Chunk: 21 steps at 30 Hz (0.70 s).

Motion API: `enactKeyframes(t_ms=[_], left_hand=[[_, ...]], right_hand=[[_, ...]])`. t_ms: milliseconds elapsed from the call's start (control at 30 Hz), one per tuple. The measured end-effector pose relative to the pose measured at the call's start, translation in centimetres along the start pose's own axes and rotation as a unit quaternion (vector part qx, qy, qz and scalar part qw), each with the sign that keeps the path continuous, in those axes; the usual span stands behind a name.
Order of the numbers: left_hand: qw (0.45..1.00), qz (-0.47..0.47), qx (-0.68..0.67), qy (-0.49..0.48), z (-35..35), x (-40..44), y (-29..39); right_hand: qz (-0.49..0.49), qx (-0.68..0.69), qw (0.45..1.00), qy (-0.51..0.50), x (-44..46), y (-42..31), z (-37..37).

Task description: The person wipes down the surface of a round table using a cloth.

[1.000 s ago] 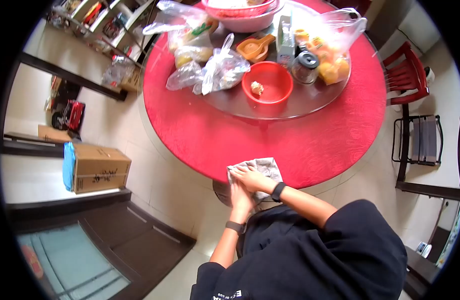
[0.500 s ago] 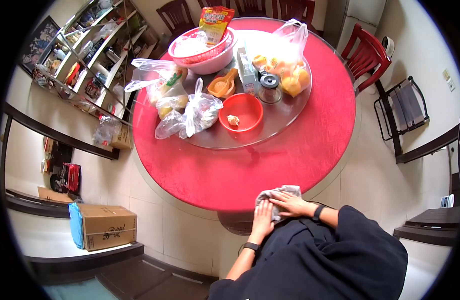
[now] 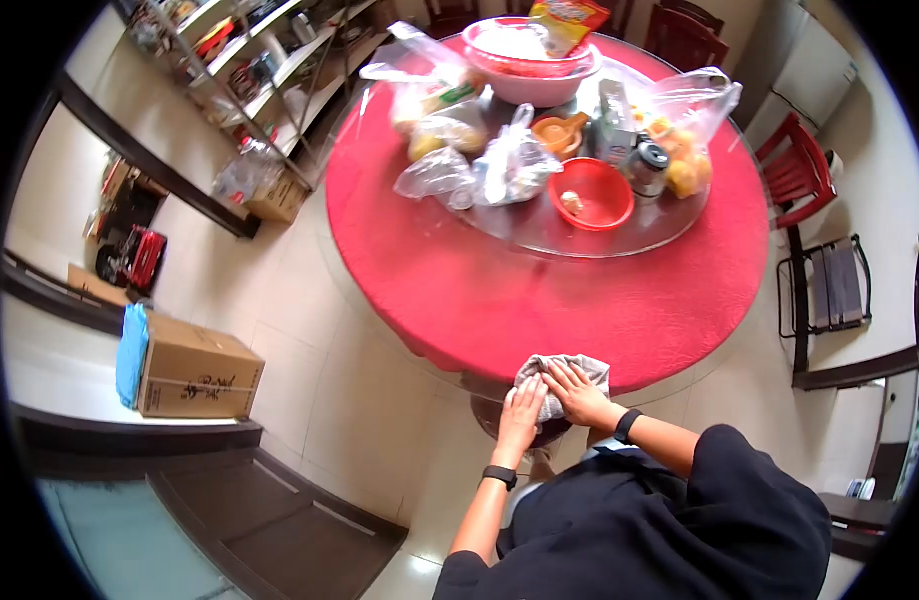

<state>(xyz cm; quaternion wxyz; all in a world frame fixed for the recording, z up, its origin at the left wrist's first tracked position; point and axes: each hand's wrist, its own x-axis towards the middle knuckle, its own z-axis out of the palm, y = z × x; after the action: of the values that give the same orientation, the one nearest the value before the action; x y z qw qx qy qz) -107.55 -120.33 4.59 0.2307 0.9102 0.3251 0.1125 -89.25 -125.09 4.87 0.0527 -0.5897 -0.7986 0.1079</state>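
Observation:
A grey, crumpled cloth (image 3: 594, 372) lies at the near edge of the round table (image 3: 539, 312), which has a red cover. My left hand (image 3: 521, 410) rests flat on the cloth's left side, its fingers stretched toward the table. Beside it, my right hand (image 3: 579, 397) presses on the cloth from above, fingers extended and angled up to the left. The fingertips of both hands nearly meet. Part of the cloth is hidden under them.
A glass turntable (image 3: 579, 245) bears a red bowl (image 3: 611, 205), a lidded jar (image 3: 646, 168), a pink basin (image 3: 534, 90), plastic bags (image 3: 514, 160) and a bag of orange fruit (image 3: 687, 170). Red chairs (image 3: 799, 175) stand around. A cardboard box (image 3: 201, 368) sits at left.
My view has shifted, so the table appears further right and its items higher. Both hands remain on the cloth at the table edge, with the arms reaching further out from my body.

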Motion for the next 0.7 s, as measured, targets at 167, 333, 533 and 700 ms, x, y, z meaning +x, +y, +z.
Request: enactKeyframes(t_ms=[167, 333, 533, 700], left_hand=[[0.977, -0.112, 0.175, 0.044, -0.8, -2.4, -7.8], [0.972, -0.2, 0.084, 0.091, -3.3, -3.8, -12.9], [0.973, -0.22, 0.02, 0.063, -4.3, -3.4, -12.2], [0.975, -0.217, -0.015, 0.046, -2.6, -3.7, -7.6]], right_hand=[[-0.038, 0.02, 0.997, 0.057, 9.3, -5.8, 1.5], [-0.079, -0.034, 0.995, 0.057, 16.2, -9.5, 2.9], [-0.06, -0.034, 0.995, 0.067, 15.9, -9.7, 3.6], [-0.054, 0.09, 0.991, 0.078, 10.8, -8.7, 2.5]])
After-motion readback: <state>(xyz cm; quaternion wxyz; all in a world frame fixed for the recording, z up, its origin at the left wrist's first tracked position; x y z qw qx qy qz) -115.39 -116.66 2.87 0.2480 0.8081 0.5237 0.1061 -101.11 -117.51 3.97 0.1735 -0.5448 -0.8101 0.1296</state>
